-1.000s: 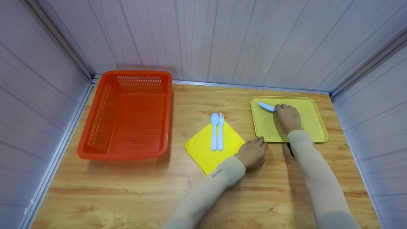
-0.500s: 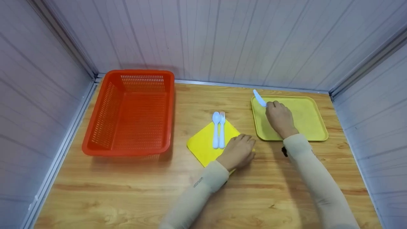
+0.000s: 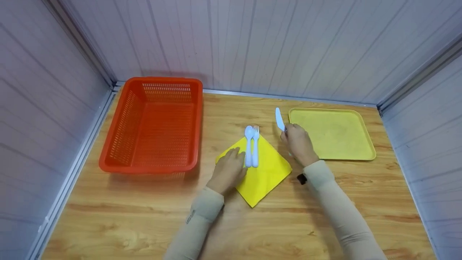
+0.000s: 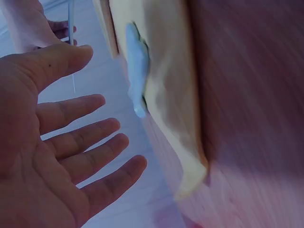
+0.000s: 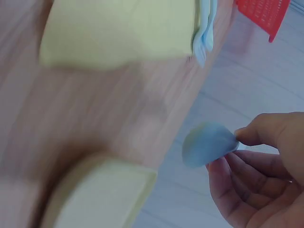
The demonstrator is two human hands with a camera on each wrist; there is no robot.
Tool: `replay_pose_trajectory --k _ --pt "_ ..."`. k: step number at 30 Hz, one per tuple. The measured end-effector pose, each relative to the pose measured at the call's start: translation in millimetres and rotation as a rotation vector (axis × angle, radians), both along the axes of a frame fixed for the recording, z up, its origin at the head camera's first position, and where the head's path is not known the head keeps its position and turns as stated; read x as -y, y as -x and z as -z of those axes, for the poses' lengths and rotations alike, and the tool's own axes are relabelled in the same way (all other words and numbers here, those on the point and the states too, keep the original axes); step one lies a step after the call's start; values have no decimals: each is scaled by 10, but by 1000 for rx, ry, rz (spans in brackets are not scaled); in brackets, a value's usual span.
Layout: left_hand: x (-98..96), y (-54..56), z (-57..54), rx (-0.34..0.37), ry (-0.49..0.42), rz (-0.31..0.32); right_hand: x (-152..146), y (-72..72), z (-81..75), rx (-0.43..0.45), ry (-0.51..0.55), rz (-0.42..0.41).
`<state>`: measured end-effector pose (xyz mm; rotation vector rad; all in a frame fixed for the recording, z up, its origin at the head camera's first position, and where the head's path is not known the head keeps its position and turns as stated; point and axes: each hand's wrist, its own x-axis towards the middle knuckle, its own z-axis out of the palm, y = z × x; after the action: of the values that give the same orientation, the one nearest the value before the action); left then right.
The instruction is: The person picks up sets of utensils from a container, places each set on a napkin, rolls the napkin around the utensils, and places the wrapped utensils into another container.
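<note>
My right hand (image 3: 299,142) pinches a pale blue plastic knife (image 3: 279,119), blade pointing to the back, just off the left edge of the yellow tray. In the right wrist view the knife (image 5: 209,144) sticks out between thumb and fingers. A bright yellow napkin (image 3: 267,175) lies turned like a diamond in the middle. On it a pale blue spoon (image 3: 249,133) and fork (image 3: 256,146) lie side by side, heads over its back edge. My left hand (image 3: 228,169) is over the napkin's left part, beside the spoon. In the left wrist view, its fingers (image 4: 102,168) are spread and hold nothing.
To the left stands a red plastic basket (image 3: 196,144) with slotted walls. The yellow tray (image 3: 335,133) lies at the right on the wooden table (image 3: 144,216). Pale panel walls (image 3: 234,43) close off the back and both sides.
My right hand has lifted the knife off the tray and carried it left, turning it upright in view. My left hand has moved left from beside the tray across the napkin.
</note>
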<state>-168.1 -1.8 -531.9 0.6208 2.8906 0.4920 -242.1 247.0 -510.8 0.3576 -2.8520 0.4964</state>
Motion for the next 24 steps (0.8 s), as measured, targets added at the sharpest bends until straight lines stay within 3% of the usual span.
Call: replay_pose_trajectory --k 6,14,17,24 --pt "78 3 120 117 38 -19 220 -20 191 200 96 103" --pt "115 -9 207 124 83 -15 429 -24 358 341 108 159" --pt "125 -12 227 141 80 -25 484 -31 384 359 101 166" --pt "134 -26 249 162 74 -31 562 -46 437 312 45 143"
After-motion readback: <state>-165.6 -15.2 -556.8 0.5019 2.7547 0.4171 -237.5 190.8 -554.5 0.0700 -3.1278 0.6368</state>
